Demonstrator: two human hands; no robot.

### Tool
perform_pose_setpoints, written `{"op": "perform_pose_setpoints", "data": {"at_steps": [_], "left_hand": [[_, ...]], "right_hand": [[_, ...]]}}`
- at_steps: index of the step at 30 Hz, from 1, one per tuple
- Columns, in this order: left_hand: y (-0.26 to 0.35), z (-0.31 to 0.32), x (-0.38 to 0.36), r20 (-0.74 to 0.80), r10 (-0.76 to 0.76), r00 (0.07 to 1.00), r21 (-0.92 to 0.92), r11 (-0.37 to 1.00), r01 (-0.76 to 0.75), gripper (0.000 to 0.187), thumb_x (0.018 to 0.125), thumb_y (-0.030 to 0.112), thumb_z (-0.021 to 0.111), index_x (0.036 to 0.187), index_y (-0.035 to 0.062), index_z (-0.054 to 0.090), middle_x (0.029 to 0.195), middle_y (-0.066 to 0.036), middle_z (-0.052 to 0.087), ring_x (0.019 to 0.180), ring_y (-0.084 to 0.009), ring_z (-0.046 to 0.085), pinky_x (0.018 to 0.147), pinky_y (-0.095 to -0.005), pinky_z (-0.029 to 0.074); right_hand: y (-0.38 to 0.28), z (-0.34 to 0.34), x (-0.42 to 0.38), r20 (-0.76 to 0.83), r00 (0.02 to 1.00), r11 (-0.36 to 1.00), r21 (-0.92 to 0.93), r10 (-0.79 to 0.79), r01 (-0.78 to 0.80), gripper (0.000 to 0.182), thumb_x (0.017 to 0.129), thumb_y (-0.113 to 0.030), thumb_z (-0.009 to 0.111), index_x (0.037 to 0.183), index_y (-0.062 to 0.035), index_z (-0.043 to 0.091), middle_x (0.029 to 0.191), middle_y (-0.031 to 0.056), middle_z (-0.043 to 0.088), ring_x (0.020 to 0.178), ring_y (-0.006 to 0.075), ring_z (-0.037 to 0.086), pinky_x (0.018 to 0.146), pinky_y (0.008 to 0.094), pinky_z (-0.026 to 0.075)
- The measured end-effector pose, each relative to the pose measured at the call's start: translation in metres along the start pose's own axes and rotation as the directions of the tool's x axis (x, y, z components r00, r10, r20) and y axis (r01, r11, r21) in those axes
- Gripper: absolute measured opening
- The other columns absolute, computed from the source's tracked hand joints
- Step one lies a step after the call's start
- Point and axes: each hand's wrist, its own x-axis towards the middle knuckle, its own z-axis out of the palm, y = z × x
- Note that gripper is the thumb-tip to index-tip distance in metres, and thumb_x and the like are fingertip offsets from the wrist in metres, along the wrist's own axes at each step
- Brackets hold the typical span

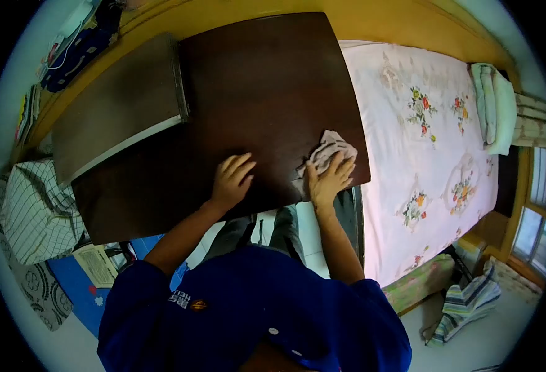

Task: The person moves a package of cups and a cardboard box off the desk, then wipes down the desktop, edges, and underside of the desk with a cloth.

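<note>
A dark brown wooden desk (267, 80) lies before me. On it, near the right front corner, my right hand (327, 183) presses a crumpled greyish-pink cloth (334, 145) against the surface. The fingers curve over the cloth, and a part of it hangs down by the front edge. My left hand (231, 181) rests on the desktop near the front edge, left of the cloth. Its fingers are apart and it holds nothing.
A raised brown panel (121, 102) stands on the desk's left. To the right is a bed with a pink floral sheet (443, 155) and folded green bedding (493, 108). A checked cloth (40, 211) lies at left; a striped cloth (468, 307) sits at lower right.
</note>
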Motion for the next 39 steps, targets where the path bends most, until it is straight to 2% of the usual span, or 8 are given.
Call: {"op": "perform_pose_setpoints", "data": {"at_steps": [5,13,20,26,30,33,36,39], "left_hand": [[-0.069,-0.028,-0.044,0.133,-0.028,0.991,0.039,0.999,0.023,0.039,0.083,0.010,0.071,0.120,0.0044,0.063,0.138,-0.012,0.052,0.125,-0.0331,0.048,0.105,-0.0442,0.040],[-0.079,-0.040,-0.047,0.163,0.046,0.986,-0.071,0.997,-0.035,0.038,0.084,0.011,0.070,0.119,0.0001,0.061,0.137,-0.018,0.052,0.126,-0.0356,0.048,0.106,-0.0435,0.043],[-0.081,-0.035,-0.049,0.092,0.047,0.995,-0.142,0.989,-0.034,0.031,0.084,0.005,0.067,0.114,-0.0007,0.063,0.132,-0.018,0.054,0.124,-0.0366,0.051,0.104,-0.0450,0.044],[-0.095,-0.024,-0.066,0.059,0.070,0.996,-0.141,0.988,-0.061,0.027,0.083,0.001,0.066,0.110,0.0008,0.066,0.125,-0.016,0.058,0.122,-0.0374,0.051,0.103,-0.0463,0.045],[-0.078,-0.048,-0.071,0.019,0.047,0.999,-0.097,0.994,-0.045,0.024,0.084,0.001,0.065,0.107,0.0023,0.067,0.120,-0.016,0.059,0.122,-0.0372,0.051,0.102,-0.0464,0.046],[-0.088,-0.050,-0.086,-0.014,-0.117,0.993,-0.036,0.992,0.117,0.024,0.085,0.003,0.065,0.108,0.0026,0.066,0.123,-0.015,0.058,0.123,-0.0369,0.050,0.103,-0.0465,0.045],[-0.087,-0.048,-0.086,-0.037,-0.080,0.996,0.024,0.996,0.081,0.027,0.085,0.004,0.066,0.112,0.0032,0.064,0.126,-0.015,0.055,0.125,-0.0368,0.049,0.105,-0.0471,0.043],[-0.083,-0.050,-0.085,0.062,-0.167,0.984,0.077,0.984,0.162,0.033,0.084,0.006,0.067,0.116,0.0042,0.061,0.129,-0.014,0.053,0.126,-0.0368,0.047,0.107,-0.0476,0.040]], "right_hand": [[-0.001,0.025,0.101,-0.256,0.960,0.991,-0.091,-0.117,0.097,0.075,0.093,-0.054,0.051,0.148,-0.0059,0.036,0.156,0.0276,0.023,0.143,0.0482,0.020,0.113,0.0627,0.014],[-0.092,0.063,0.245,-0.137,0.882,0.889,-0.145,-0.452,0.433,0.068,0.091,-0.048,0.054,0.147,-0.0125,0.042,0.154,0.0224,0.031,0.141,0.0428,0.028,0.114,0.0558,0.021],[-0.164,0.079,0.132,0.154,0.489,0.487,-0.050,-0.859,0.872,0.071,0.086,-0.046,0.062,0.147,-0.0175,0.042,0.158,0.0161,0.026,0.144,0.0386,0.023,0.117,0.0571,0.016],[-0.141,0.036,-0.017,0.592,0.211,0.402,0.211,-0.778,0.891,0.081,0.079,-0.032,0.070,0.150,-0.0144,0.035,0.156,0.0133,0.028,0.145,0.0378,0.021,0.119,0.0520,0.018],[-0.094,0.008,-0.045,0.420,0.226,0.360,0.273,-0.879,0.892,0.072,0.074,-0.026,0.074,0.140,-0.0112,0.049,0.151,0.0145,0.037,0.143,0.0365,0.028,0.118,0.0473,0.023],[-0.056,-0.016,-0.004,0.405,0.616,0.736,0.318,-0.676,0.598,0.047,0.090,-0.009,0.061,0.136,-0.0045,0.052,0.140,0.0169,0.050,0.135,0.0351,0.042,0.116,0.0482,0.028],[0.013,0.007,0.054,-0.331,0.861,0.853,0.228,-0.385,0.469,0.042,0.096,-0.007,0.054,0.136,0.0022,0.050,0.143,0.0219,0.048,0.134,0.0389,0.043,0.113,0.0458,0.032],[0.008,0.009,0.123,-0.271,0.924,0.952,0.066,-0.270,0.298,0.043,0.093,-0.017,0.058,0.132,0.0010,0.054,0.138,0.0248,0.050,0.129,0.0480,0.042,0.111,0.0521,0.032]]}}
